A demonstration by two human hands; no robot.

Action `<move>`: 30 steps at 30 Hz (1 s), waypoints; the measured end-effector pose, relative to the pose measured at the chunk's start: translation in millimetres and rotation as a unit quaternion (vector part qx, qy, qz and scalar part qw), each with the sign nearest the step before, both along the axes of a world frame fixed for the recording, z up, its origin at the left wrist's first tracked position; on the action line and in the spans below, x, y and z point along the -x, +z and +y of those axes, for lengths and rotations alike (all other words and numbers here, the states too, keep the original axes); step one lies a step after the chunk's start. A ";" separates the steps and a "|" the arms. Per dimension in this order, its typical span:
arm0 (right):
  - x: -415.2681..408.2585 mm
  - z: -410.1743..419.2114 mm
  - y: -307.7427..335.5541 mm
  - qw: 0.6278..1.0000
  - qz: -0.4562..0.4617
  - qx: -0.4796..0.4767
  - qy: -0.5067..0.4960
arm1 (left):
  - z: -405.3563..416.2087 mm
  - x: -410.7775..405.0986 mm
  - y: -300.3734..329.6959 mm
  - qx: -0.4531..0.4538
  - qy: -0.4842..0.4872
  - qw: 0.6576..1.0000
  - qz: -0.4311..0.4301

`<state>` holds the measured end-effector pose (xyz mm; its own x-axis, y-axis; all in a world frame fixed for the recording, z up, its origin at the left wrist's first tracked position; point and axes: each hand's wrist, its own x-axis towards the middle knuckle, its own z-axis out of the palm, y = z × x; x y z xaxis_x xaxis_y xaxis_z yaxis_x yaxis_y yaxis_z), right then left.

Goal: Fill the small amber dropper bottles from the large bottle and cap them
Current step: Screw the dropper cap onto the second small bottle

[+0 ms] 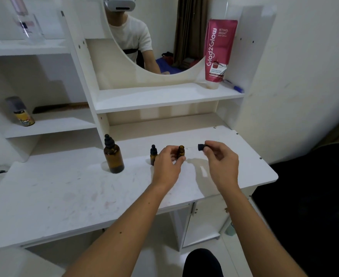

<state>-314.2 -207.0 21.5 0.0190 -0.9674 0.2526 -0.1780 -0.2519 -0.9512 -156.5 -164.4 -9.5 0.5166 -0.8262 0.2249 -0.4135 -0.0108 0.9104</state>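
**Open bottle gripped, cap lifted off**

Small uncapped amber bottle [181, 151] upright on white desk [64, 188], pinched by left hand [167, 161]. Just right, apart: black dropper cap [201, 147], pinched in right hand [220, 158] fingertips. Capped small bottle [153, 154] and large bottle [113, 154] standing left.

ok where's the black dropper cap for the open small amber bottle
In the head view the black dropper cap is pinched in the right hand, just right of the open small amber bottle gripped by the left hand.

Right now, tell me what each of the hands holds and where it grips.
The left hand grips the open small amber bottle around its lower body. The right hand pinches the black dropper cap by its bulb end, off the bottle.
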 end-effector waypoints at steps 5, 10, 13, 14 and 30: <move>-11.3 -6.7 16.0 0.997 0.021 0.059 0.038 | 0.4 -3.7 -1.9 -0.002 -0.010 1.000 0.000; -13.6 -11.6 18.6 0.975 0.134 0.170 0.053 | -0.8 -5.3 -4.4 0.005 -0.013 1.000 -0.003; -16.3 -17.4 20.2 0.945 0.207 0.245 0.071 | -0.8 -5.2 -4.2 0.006 -0.017 1.000 -0.005; -17.9 -19.2 21.7 0.938 0.216 0.259 0.083 | -0.8 -5.1 -4.1 0.007 -0.017 1.000 -0.007; -35.9 -34.0 13.0 0.970 0.108 0.026 0.216 | -1.4 -6.6 -6.0 0.016 -0.021 1.000 -0.003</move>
<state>-278.2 -241.0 34.4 0.4769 -0.8435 0.2469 -0.2386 -0.3946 -0.8873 -150.0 -165.8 -15.5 0.4799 -0.8392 0.2556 -0.4193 0.0365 0.9071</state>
